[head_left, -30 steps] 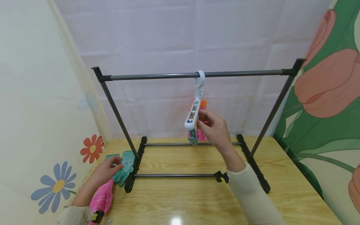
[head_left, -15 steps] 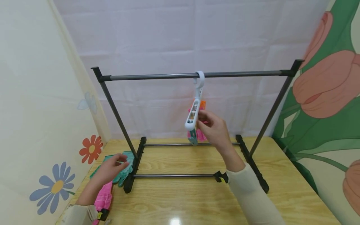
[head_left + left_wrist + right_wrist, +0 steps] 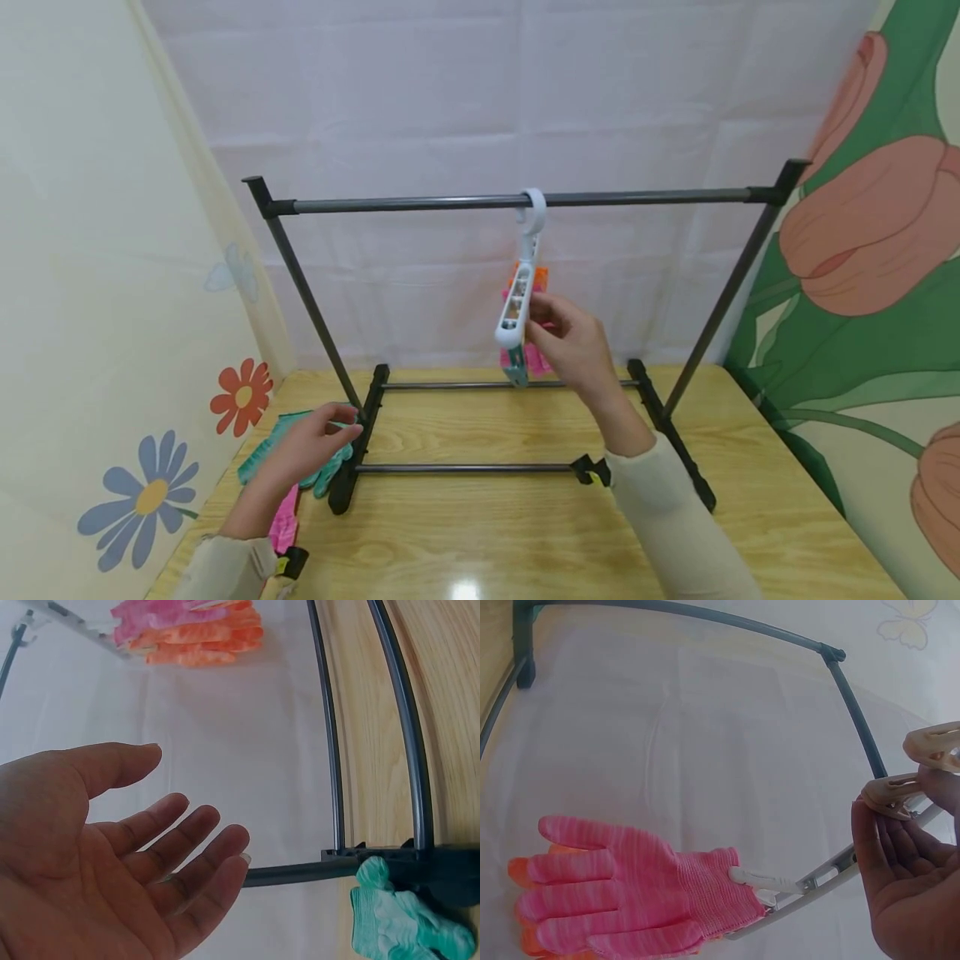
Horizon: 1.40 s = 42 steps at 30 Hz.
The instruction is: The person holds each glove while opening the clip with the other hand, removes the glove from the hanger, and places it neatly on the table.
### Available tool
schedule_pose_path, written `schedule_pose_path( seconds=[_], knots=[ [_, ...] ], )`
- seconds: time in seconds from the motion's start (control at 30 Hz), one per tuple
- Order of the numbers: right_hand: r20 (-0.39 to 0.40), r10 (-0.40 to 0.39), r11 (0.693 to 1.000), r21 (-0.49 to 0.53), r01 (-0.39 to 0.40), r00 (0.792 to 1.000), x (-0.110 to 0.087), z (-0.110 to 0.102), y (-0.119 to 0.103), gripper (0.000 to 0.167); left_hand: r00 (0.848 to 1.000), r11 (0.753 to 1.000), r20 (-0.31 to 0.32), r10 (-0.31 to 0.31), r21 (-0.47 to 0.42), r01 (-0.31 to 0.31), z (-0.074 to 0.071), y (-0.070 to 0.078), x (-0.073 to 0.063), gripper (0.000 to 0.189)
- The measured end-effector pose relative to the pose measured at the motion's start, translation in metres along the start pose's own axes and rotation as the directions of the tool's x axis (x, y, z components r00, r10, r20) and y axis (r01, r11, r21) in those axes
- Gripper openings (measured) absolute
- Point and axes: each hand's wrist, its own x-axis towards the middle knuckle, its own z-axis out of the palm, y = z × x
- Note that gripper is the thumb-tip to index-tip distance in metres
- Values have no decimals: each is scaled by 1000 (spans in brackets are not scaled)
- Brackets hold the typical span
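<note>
A white clip hanger (image 3: 511, 332) hangs from the rack's top rail, seen nearly end-on. My right hand (image 3: 573, 346) is at its near half, thumb and fingers pinching a beige clip (image 3: 891, 793) in the right wrist view. Another beige clip (image 3: 931, 746) sits beside it. A pink glove (image 3: 645, 892) hangs by its cuff from a white clip farther along, overlapping an orange glove (image 3: 202, 652). My left hand (image 3: 311, 450) hovers at the rack's left foot, palm up with fingers loosely bent and holding nothing. Below it lie teal gloves (image 3: 257, 464), partly hidden by the hand.
The black rack (image 3: 420, 203) stands on a wooden table (image 3: 450, 533), with lower crossbars between its feet. Something pink (image 3: 285, 521) lies on the table by my left forearm. A white cloth (image 3: 420, 92) hangs behind, with a floral backdrop (image 3: 870, 225) at the right.
My left hand has moved right and slightly up, passing over the teal gloves to the rack's left foot. My right hand stays at the hanger.
</note>
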Motion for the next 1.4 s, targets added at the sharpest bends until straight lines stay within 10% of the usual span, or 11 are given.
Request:
schedule_pose_path(
  seconds=[1.4],
  knots=[
    [5,4,1000,6,-4,1000,0,1,0,35,994,987,28,104,-123,-99,30,53,41,41]
  ],
)
